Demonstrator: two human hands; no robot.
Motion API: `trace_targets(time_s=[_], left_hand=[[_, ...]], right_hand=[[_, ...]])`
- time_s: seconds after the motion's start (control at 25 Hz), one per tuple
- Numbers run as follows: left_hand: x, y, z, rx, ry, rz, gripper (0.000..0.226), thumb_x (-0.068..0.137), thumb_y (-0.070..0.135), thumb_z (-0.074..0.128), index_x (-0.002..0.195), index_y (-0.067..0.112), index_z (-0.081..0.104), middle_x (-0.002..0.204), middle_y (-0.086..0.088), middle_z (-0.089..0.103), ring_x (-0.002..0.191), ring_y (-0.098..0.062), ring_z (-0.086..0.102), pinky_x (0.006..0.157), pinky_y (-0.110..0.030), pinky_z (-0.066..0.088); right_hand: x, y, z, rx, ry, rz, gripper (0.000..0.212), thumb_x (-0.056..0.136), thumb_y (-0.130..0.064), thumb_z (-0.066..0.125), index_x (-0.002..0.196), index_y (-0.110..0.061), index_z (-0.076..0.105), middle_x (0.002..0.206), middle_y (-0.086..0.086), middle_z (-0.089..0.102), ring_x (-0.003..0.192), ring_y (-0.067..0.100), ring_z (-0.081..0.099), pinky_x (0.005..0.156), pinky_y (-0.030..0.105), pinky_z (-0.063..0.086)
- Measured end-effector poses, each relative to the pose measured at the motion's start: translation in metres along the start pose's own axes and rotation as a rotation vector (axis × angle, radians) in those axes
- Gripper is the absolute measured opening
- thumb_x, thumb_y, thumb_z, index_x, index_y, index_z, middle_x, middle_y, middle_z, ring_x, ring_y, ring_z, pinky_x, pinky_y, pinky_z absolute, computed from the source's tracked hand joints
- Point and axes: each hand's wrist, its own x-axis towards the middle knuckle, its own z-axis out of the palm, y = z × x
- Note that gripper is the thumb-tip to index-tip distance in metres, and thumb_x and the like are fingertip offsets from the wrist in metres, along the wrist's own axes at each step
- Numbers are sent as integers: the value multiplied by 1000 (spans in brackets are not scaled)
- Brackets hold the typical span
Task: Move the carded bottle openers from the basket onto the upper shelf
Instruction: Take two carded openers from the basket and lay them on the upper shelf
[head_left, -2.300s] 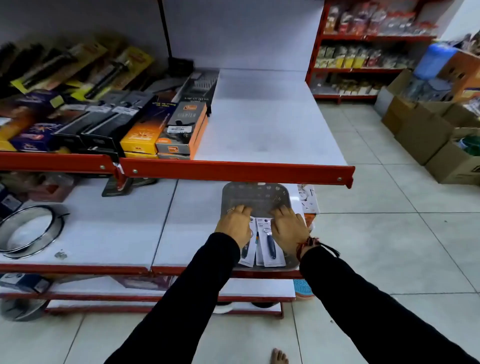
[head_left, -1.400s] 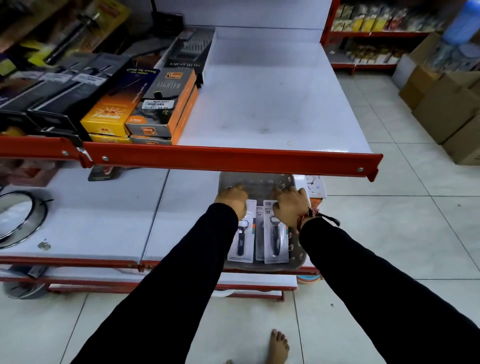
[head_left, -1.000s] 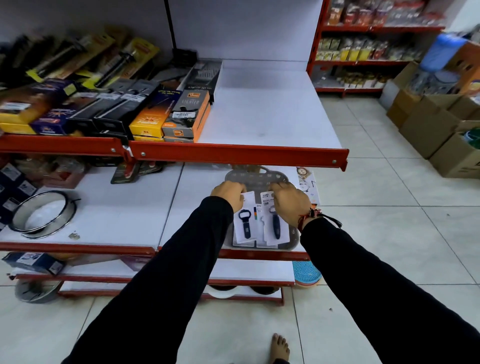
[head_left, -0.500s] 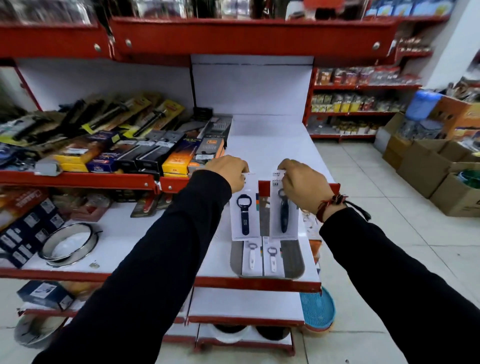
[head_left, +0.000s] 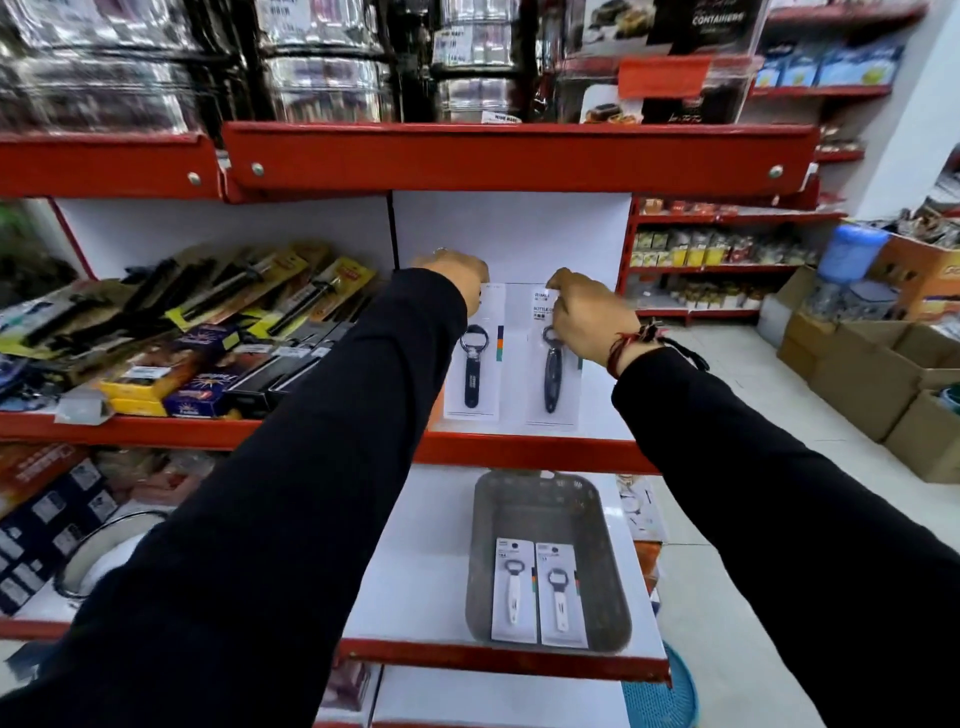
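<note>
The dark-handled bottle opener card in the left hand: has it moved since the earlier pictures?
Yes. The dark-handled card in the left hand has gone up out of the grey basket to the upper shelf.

White cards (head_left: 472, 364) with dark-handled openers; grey basket (head_left: 602, 561); red-edged shelf (head_left: 519, 451).

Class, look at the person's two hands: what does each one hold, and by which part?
Left hand and right hand each hold one carded bottle opener, grip at the card's top edge.
</note>
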Motion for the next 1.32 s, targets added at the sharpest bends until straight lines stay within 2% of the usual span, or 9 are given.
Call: trace_targets(time_s=[0.36,0.52,0.64,0.72,0.84,0.96,1.08,1.2,1.32], left_hand=[[53,7,76,-91,-163,8,40,97,10,47,135,13,59,143,-12,51,129,-33,54,104,-43,47],[57,18,106,-148,-155,18,40,98,9,48,136,15,59,143,-11,44,126,-33,55,105,-43,44],[56,30,123,-118,-169,38,47,93,8,48,139,18,52,140,-9,50,129,-29,52,123,-51,13],[52,34,133,-64,-187,26,49,89,14,51,138,16,50,133,-6,57,127,-27,55,122,-57,-8],[42,38,146,-7,-216,27,48,88,23,50,136,16,51,127,-2,63,124,-23,59,119,-59,-16],[28,38,144,3,-170,41,49,92,27,46,140,18,48,136,-3,59,134,-22,49,122,-57,-8],[5,37,132,-119,23,53,45,98,28,42,141,19,49,140,-6,55,133,-25,50,122,-50,18],[-30,32,124,-334,284,108,40,102,32,36,131,18,59,130,-7,60,117,-29,60,101,-45,46],[-68,30,118,-431,404,195,40,101,33,33,120,17,64,115,-7,64,103,-28,62,86,-44,51]], right_hand=[[41,29,75,-7,-234,84,37,86,-14,46,122,-9,52,122,10,58,107,31,57,83,33,45],[43,41,101,-89,-291,81,29,90,-20,47,114,-9,58,126,10,48,99,32,56,88,47,53],[36,45,108,-127,-303,105,33,90,-21,44,120,-15,58,127,10,50,109,31,55,94,46,50],[31,50,111,-147,-301,116,39,90,-22,42,128,-18,52,132,8,51,119,32,51,99,44,42],[21,51,112,-165,-313,120,44,92,-25,39,135,-20,45,138,7,51,123,31,48,100,44,38],[7,50,105,-163,-209,98,42,93,-29,38,134,-20,46,135,9,53,120,32,50,96,45,41],[-11,42,86,-143,-61,43,38,90,-25,41,126,-19,52,126,9,57,112,32,53,91,43,42],[-42,27,63,-153,96,-48,34,87,-23,41,117,-19,56,117,6,61,104,30,56,86,43,44],[-83,8,47,-134,198,-109,29,84,-23,39,106,-20,59,108,2,61,97,25,56,82,41,45]])
